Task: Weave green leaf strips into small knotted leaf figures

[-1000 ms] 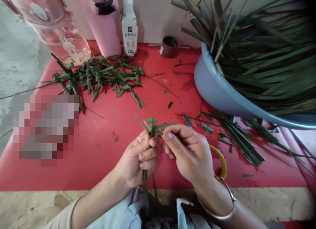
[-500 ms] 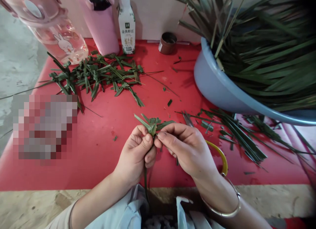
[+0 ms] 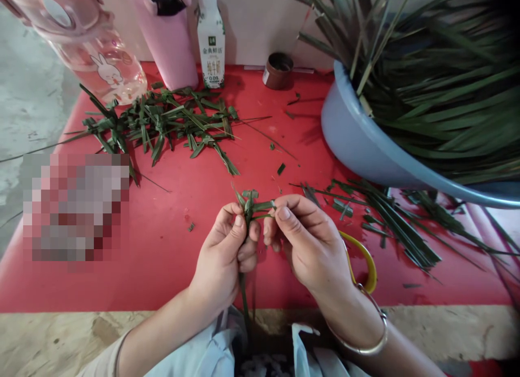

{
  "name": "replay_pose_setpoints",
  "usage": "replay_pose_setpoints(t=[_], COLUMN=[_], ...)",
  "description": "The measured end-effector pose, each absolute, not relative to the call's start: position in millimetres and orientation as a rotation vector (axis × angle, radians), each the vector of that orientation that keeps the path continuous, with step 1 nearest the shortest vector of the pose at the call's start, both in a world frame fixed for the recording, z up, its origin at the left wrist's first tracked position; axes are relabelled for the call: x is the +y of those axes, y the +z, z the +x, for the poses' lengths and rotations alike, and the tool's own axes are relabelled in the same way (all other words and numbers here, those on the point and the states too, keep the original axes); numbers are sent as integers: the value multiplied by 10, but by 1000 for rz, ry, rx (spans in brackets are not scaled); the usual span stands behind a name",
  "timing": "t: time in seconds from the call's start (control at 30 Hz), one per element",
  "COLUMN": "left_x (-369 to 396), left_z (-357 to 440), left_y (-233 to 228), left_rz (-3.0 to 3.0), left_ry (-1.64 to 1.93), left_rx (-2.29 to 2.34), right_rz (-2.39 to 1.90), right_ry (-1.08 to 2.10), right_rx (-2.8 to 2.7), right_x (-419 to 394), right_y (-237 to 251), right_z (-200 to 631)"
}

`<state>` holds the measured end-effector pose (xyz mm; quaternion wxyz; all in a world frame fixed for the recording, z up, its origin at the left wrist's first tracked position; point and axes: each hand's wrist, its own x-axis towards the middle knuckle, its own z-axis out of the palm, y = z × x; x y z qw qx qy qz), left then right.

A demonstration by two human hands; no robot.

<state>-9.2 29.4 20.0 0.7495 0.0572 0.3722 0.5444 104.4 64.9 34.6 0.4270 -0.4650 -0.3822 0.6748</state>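
Between my hands is a small woven green leaf figure [image 3: 249, 202], with a long strip hanging down below it. My left hand [image 3: 225, 241] pinches its lower part between thumb and fingers. At its right side, my right hand [image 3: 304, 236] holds the end of a leaf strip [image 3: 264, 206] between thumb and forefinger, the strip stretched out from the figure. Under and beside my right hand lie scissors with a yellow handle [image 3: 369, 263], partly hidden by it. A pile of similar woven leaf pieces [image 3: 158, 119] rests farther back on the left.
A blue basin [image 3: 353, 133] full of long green leaves [image 3: 455, 106] stands at right. Cut leaf strips [image 3: 402, 231] lie before it. Along the back of the red table [image 3: 162, 279] are a clear bottle [image 3: 101, 63], a pink bottle [image 3: 170, 46], a milk bottle [image 3: 212, 46] and a brown cap [image 3: 278, 73].
My right hand has moved slightly right, away from the figure's centre, and now draws a leaf strip outward. The figure has turned a little in my left hand, which keeps its pinch.
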Motion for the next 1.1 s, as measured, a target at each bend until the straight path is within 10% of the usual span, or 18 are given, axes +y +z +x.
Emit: replay_pose_setpoints(t=[1.1], left_x=[273], left_z=[-5], left_y=[224], left_rz=[324], left_ry=[1274], left_rx=[1052], right_rz=[-1407], right_ry=[1586], right_rx=[-1295], right_x=[688], right_y=[362], right_z=[1106])
